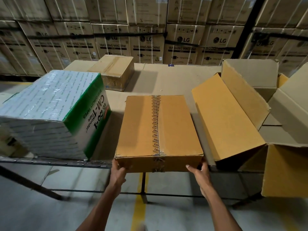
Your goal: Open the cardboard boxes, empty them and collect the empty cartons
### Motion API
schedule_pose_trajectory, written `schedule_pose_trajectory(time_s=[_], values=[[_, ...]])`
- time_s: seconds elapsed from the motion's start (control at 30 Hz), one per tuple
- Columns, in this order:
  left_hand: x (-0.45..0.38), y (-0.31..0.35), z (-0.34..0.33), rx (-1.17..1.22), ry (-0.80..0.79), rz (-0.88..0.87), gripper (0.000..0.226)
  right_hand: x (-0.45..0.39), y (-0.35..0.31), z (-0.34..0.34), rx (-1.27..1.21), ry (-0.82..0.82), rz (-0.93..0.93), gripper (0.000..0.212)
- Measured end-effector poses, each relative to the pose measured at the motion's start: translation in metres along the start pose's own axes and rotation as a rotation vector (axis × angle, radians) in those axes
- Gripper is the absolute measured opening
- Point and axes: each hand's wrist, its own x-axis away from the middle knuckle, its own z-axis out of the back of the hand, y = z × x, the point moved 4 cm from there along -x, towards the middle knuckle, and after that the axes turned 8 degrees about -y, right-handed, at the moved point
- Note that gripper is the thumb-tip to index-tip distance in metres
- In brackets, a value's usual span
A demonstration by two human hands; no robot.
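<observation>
Both hands (160, 172) gripping sealed box (158, 130) corners, arms outstretched

The sealed carton (159, 129) is sitting at the front edge of the bench (175, 77). The wrapped tape box (53, 114) is lying to its left, the opened cartons (233, 114) to its right, a smaller closed carton (113, 70) behind, and washing machine boxes (146, 45) are standing beyond.

Two sealed brown boxes (159, 130) (115, 70), one white-green carton (50, 112), two hands (118, 174) (200, 172)
</observation>
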Motion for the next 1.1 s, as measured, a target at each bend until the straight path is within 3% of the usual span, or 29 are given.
schedule_pose_trajectory(time_s=[0.13,0.33,0.37,0.47,0.5,0.67,0.77,1.1], values=[[0.011,-0.006,-0.001,0.126,-0.013,-0.009,0.101,0.011,0.006,-0.003,-0.142,-0.067,0.021,0.122],[0.019,-0.008,0.0,0.099,0.007,-0.146,0.085,0.011,0.023,0.002,-0.197,-0.047,0.077,0.145],[0.019,-0.005,0.002,0.113,0.033,-0.188,0.081,0.014,0.018,0.001,-0.206,-0.046,0.1,0.142],[0.021,0.007,0.003,0.21,0.085,-0.298,0.068,0.02,-0.006,0.0,-0.216,-0.014,0.193,0.1],[0.02,0.01,0.002,0.253,0.084,-0.324,0.065,0.018,-0.013,0.0,-0.219,-0.013,0.219,0.095],[0.026,0.038,-0.006,0.265,0.049,-0.446,0.072,0.024,-0.051,-0.002,-0.17,0.025,0.303,0.092],[0.031,0.067,-0.004,0.181,0.029,-0.55,0.086,0.023,-0.089,0.007,-0.12,0.095,0.462,0.088],[0.032,0.197,0.0,-0.108,0.159,-0.885,0.1,0.044,-0.222,0.019,0.102,0.016,0.848,0.083]])
